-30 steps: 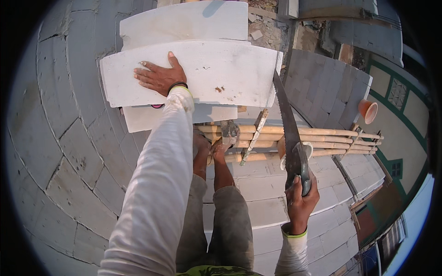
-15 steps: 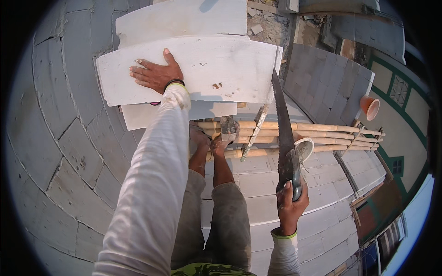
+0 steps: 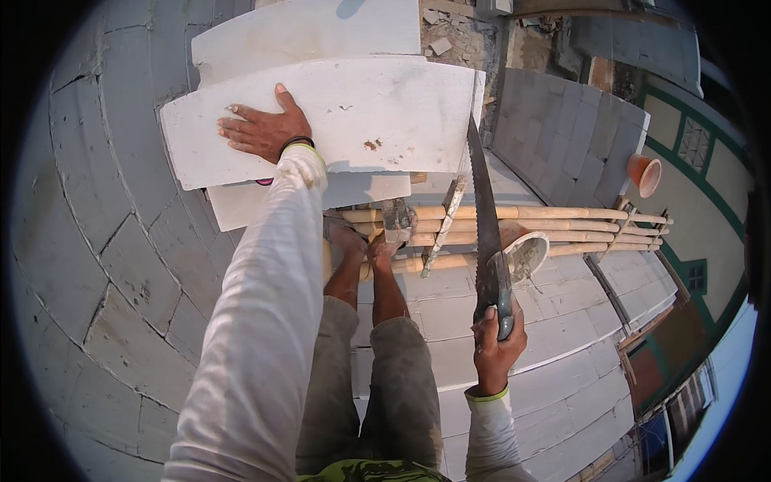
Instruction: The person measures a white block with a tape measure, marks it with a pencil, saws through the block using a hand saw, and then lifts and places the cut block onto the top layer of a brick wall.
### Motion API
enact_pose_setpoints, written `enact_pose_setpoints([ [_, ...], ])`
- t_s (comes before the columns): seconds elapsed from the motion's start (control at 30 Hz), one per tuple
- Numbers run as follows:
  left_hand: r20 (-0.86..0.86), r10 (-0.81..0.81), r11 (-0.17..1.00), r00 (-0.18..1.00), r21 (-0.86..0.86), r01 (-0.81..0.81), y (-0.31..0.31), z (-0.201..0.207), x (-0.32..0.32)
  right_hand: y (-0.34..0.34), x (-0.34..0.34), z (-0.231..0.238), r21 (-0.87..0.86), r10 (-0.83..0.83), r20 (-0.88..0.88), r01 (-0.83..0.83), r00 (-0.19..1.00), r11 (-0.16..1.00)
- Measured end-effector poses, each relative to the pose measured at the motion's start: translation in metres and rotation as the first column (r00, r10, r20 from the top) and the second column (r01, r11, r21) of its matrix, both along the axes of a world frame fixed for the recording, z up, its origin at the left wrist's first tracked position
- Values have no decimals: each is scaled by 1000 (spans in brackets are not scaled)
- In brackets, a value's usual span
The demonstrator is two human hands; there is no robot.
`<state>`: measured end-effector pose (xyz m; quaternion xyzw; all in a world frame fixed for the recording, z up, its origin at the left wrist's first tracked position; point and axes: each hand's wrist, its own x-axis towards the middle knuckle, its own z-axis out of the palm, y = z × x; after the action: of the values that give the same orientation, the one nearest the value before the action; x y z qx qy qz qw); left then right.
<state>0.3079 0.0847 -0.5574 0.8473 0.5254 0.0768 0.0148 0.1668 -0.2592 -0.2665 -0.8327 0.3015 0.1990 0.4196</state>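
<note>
My left hand (image 3: 265,127) lies flat with spread fingers on top of a white lightweight block (image 3: 385,108). The handle of a hand saw (image 3: 486,217) is gripped in my right hand (image 3: 499,347). Its long dark toothed blade points away from me, and the tip meets the block near its right end, where a thin cut line shows. Another white block (image 3: 309,36) lies beyond the first one. Part of a further pale block (image 3: 369,189) shows beneath the near edge.
Bamboo poles (image 3: 554,213) run to the right past my feet. A bucket (image 3: 530,255) hangs or stands beside them, and an orange bucket (image 3: 645,175) is farther right. A grey block wall (image 3: 120,201) rises at the left. Rubble (image 3: 454,40) lies at the far side.
My right hand and the saw have shifted slightly left and away from me. More of the bucket behind the saw now shows. My left hand stays on the block.
</note>
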Motion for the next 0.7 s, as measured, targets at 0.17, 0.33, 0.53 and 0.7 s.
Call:
enact_pose_setpoints([
  [0.17,22,-25,996,999,-86,27,-32,0,19,5,108,-131,-78,131,242,-115,961,990],
  [0.33,21,32,999,999,-14,-31,-3,-18,-1,-12,8,-101,-23,121,217,-119,969,993],
  [0.53,-2,-20,1000,1000,-6,20,-14,-8,10,-17,-31,-82,-18,58,175,-56,983,998],
  [0.7,9,-2,1000,1000,-19,2,-21,-14,13,-5,20,-143,-102,113,300,-86,947,991],
])
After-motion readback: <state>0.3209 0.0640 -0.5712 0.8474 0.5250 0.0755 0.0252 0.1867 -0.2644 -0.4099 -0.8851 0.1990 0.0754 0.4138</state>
